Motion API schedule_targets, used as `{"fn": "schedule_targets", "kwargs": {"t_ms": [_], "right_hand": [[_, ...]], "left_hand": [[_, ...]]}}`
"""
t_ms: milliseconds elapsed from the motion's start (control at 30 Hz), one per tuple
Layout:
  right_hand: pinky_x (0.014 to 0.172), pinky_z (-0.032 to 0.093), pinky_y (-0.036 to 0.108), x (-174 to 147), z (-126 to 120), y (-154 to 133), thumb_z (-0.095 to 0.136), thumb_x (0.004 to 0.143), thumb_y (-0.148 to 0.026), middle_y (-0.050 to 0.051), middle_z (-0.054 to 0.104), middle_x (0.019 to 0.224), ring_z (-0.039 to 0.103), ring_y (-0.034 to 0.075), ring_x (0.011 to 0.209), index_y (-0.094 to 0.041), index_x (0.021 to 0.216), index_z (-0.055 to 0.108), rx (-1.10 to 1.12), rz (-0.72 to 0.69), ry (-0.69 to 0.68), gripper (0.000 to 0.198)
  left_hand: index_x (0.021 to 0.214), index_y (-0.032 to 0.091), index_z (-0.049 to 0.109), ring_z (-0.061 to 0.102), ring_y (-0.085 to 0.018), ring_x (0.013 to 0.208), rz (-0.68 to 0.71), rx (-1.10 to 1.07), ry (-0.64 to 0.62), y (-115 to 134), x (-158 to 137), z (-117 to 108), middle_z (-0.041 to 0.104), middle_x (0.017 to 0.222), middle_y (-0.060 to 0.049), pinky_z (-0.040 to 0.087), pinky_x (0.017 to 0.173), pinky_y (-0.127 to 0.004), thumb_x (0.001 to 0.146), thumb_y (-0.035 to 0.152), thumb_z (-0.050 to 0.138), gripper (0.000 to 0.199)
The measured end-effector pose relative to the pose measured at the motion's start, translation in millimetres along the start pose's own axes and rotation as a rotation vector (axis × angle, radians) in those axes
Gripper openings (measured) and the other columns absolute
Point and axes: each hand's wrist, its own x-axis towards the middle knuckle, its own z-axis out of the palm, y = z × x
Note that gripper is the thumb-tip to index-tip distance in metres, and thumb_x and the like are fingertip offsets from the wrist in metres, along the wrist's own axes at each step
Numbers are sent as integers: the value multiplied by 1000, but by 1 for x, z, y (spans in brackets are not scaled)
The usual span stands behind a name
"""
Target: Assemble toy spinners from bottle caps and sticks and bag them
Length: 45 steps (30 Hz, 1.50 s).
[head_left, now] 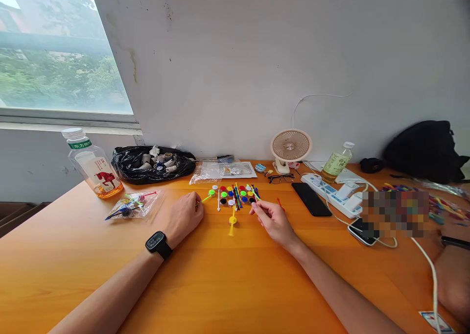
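My left hand (188, 212), a black watch on its wrist, lies on the table with its fingers curled at the end of a yellow-green stick (205, 199). A green disc (212, 193) sits at that stick's far end. My right hand (272, 220) is pinched at the fingertips beside the black disc; what it holds is too small to tell. Between my hands a yellow disc with a yellow arrow stick (232, 220) stands out, its near end blurred. Behind it are rows of coloured discs (230, 194), several coloured sticks (237, 197) and a white arrow stick (219, 201).
On the left are a drink bottle (97, 170), a clear bag of parts (132, 205) and a black plastic bag (152, 165). A small fan (291, 148), glasses (281, 178), phone (311, 199) and power strip (332, 194) stand rightward. Another person's arm (455, 270) is at far right.
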Motion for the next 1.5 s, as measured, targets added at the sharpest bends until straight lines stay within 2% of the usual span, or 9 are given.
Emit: {"fn": "schedule_targets", "kwargs": {"t_ms": [133,300,600,767,967,1067,1200,1500], "right_hand": [[50,27,27,0,0,0,53,98,-70,-4,40,58,37,14,54,-19,81,66,-14,-3,-3,56],[51,27,27,0,0,0,53,99,-67,-4,41,59,39,14,55,-19,82,67,-17,-7,-13,54],[50,26,27,-1,1,1,54,99,-67,-4,39,58,37,14,54,-19,82,68,-24,-7,-27,53],[49,25,28,-2,1,-1,54,100,-65,-4,39,59,36,14,54,-19,81,67,-37,-16,-33,51],[52,28,28,-2,1,-1,54,101,-62,-3,42,60,40,14,55,-19,82,68,-62,-26,-48,49],[52,29,28,-2,1,-2,54,101,-61,-3,43,61,41,14,55,-19,82,69,-77,-31,-51,48],[53,27,28,-3,1,-3,55,101,-59,-4,43,60,39,14,55,-19,82,68,-86,-42,-54,47],[54,25,29,-3,1,0,54,103,-56,-3,43,63,38,13,57,-18,82,69,-107,-69,-64,46]], "left_hand": [[107,21,57,70,-23,79,-69,-22,44,-3,3,-4,75,89,-6,39,64,-31,101,25,48,12],[112,23,54,70,-21,78,-31,-89,103,-3,4,-5,75,94,-4,40,64,-29,104,27,44,14],[114,25,57,72,-22,84,-3,-53,35,-12,8,2,77,99,-4,43,67,-30,105,29,44,16],[113,25,60,71,-23,81,5,-22,53,-10,7,0,78,98,-4,42,66,-30,105,29,45,18],[119,25,67,73,-25,94,38,6,79,-8,7,-5,79,104,-6,47,74,-32,102,26,45,27],[116,24,69,72,-24,96,66,25,110,-7,7,-9,78,108,-6,48,77,-32,100,22,45,29],[106,23,71,71,-24,89,62,58,152,-5,7,-20,77,100,-5,45,75,-32,98,19,45,28],[91,24,74,68,-24,81,17,157,97,-5,7,-38,75,83,-6,36,67,-32,95,22,49,25]]}}
